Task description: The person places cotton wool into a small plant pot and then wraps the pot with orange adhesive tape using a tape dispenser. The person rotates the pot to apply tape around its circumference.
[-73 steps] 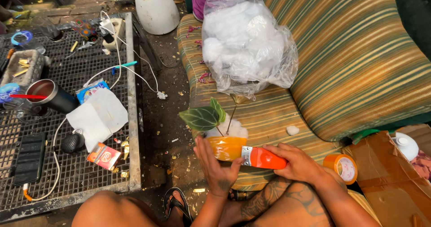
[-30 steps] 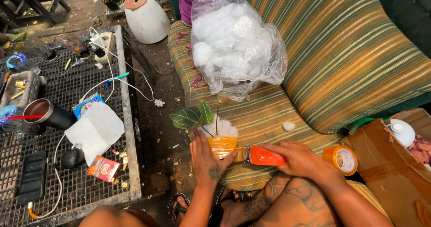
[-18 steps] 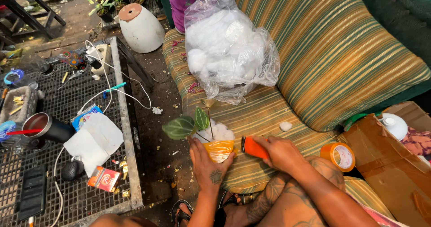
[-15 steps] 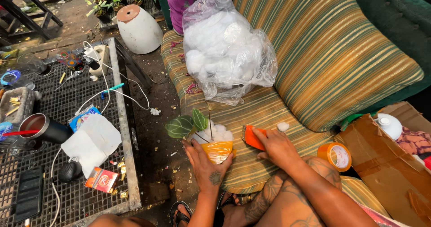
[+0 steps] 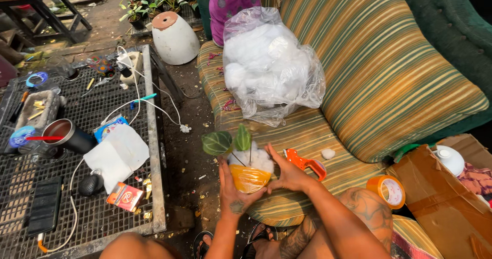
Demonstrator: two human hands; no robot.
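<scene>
Yellow tape covers the lower part of a small wrapped plant [image 5: 249,173], and both hands are closed around it at the front edge of the striped sofa [image 5: 307,136]. The left hand [image 5: 233,195] cups the bundle from below and from its left side, fingers curled up around the wrap. The right hand [image 5: 287,173] presses flat against its right side, thumb lifted towards the top. White stuffing shows above the tape at the base of the stems, and two green leaves [image 5: 225,141] stand up from it.

An orange tape dispenser [image 5: 305,162] lies on the seat just beside the right hand, touched by neither hand. A small white tuft [image 5: 328,153] sits on the cushion beyond it. A roll of tape [image 5: 385,190] rests on the person's knee, next to a cardboard box [image 5: 435,197]. Further back on the seat is a clear bag [image 5: 271,69] full of the same white stuffing.

Judging from this, the padding is already in and the tape has gone round the root end; the dispenser set down suggests the taping is done or paused. The hands seem to be pressing the wrap smooth. Whether the tape end is stuck down I cannot tell, since the fingers hide it. The bundle is not yet in the box.

On the left, a wire table [image 5: 77,151] carries a cup [image 5: 66,136], cables and paper.
</scene>
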